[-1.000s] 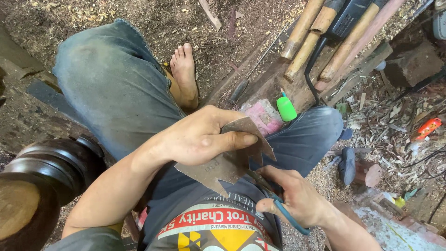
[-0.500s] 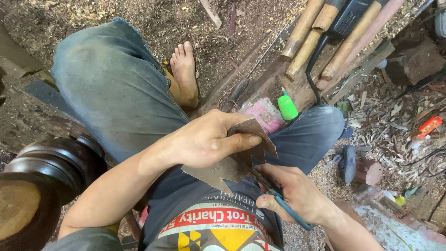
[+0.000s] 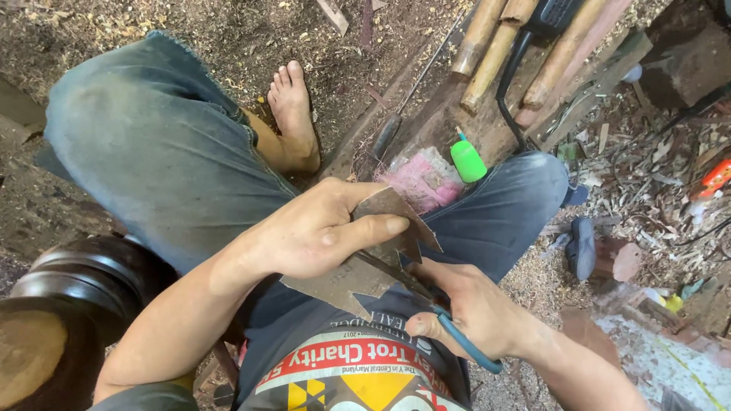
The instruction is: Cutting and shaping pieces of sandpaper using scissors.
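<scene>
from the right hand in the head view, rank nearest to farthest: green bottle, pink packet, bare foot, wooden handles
From the right hand:
1. pink packet, just above the knee
2. green bottle, slightly beyond, to its right
3. bare foot, upper left on the dirt
4. wooden handles, top edge

From my remote seat I see a dirt floor (image 3: pixel 228 30) strewn with sawdust and wood chips. Wooden handles (image 3: pixel 487 38) lie along a dark plank (image 3: pixel 426 122) at the top, with a green-capped bottle (image 3: pixel 467 160) and a pink packet (image 3: pixel 419 183) beside it. A dark turned wooden piece (image 3: pixel 84 281) sits lower left. Shavings and scraps litter the ground (image 3: pixel 647 175) on the right. The light is even daylight.
</scene>
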